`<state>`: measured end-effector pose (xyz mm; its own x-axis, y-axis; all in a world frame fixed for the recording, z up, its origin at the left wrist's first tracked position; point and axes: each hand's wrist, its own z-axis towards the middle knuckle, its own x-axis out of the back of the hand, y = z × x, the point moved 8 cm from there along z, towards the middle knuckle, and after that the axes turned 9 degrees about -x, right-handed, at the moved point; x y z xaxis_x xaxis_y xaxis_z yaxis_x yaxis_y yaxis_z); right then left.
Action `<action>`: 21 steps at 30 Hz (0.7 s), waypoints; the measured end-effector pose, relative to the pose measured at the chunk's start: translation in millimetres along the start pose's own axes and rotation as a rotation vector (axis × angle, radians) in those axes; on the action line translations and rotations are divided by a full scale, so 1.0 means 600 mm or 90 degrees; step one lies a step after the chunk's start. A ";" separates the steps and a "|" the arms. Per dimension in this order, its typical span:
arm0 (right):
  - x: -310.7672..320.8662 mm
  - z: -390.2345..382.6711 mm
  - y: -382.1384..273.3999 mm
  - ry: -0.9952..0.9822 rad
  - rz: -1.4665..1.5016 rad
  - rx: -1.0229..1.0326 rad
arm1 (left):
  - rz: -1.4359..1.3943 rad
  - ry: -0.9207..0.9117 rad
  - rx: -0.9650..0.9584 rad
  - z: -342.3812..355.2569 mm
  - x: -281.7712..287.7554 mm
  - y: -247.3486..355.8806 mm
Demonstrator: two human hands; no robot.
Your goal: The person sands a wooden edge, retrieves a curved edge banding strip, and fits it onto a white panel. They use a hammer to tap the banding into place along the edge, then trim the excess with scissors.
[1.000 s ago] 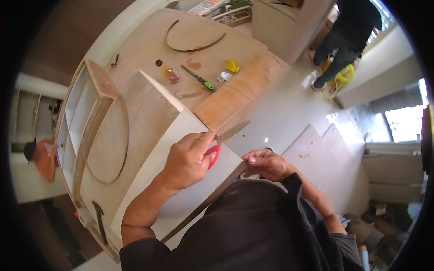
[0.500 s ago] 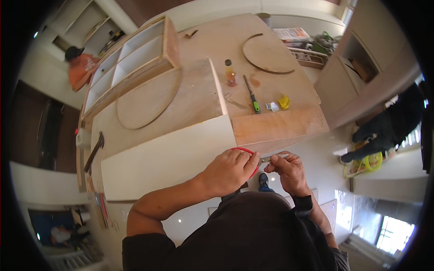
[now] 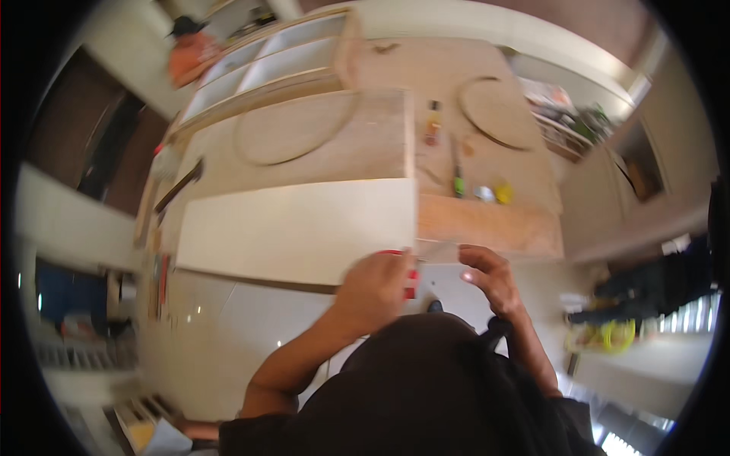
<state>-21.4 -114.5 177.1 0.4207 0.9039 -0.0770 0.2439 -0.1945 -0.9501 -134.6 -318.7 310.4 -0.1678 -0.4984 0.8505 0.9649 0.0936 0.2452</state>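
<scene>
My left hand [image 3: 370, 295] is closed around the red handles of a pair of scissors [image 3: 411, 286], beside the near right corner of a white board [image 3: 296, 228]. The blades are blurred and seem to point toward my right hand. My right hand [image 3: 490, 277] is just right of the blades, thumb and fingers apart, with nothing visible between them. Beyond my hands a light wood board [image 3: 487, 220] lies along the near edge of the worktable [image 3: 532, 175].
A green-handled tool [image 3: 458, 182], a yellow crumpled piece [image 3: 503, 191], a bottle [image 3: 433, 125] and a curved strip [image 3: 487, 125] lie or stand on the table. At the left is a hammer [image 3: 181, 185]. Behind it rises a compartmented cabinet [image 3: 293, 61], a person [image 3: 194, 59] beyond.
My right hand has let go of the scissors' blade end, and its fingers have spread. My left hand still holds the handles. The view has shifted, so the table appears farther right.
</scene>
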 end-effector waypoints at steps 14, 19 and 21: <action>0.134 0.199 0.100 0.152 0.232 -0.141 | -0.054 0.134 0.092 -0.025 -0.010 0.033; 0.329 0.330 0.242 0.171 0.189 -0.296 | -0.067 0.231 0.148 -0.085 0.035 0.005; 0.351 0.340 0.233 0.175 0.119 -0.238 | 0.028 0.329 0.196 -0.137 0.061 -0.002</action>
<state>-76.9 126.4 -33.6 0.6896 0.7165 -0.1050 0.4175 -0.5119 -0.7508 -125.3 -407.6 303.0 0.0653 -0.8353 0.5460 0.8532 0.3305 0.4036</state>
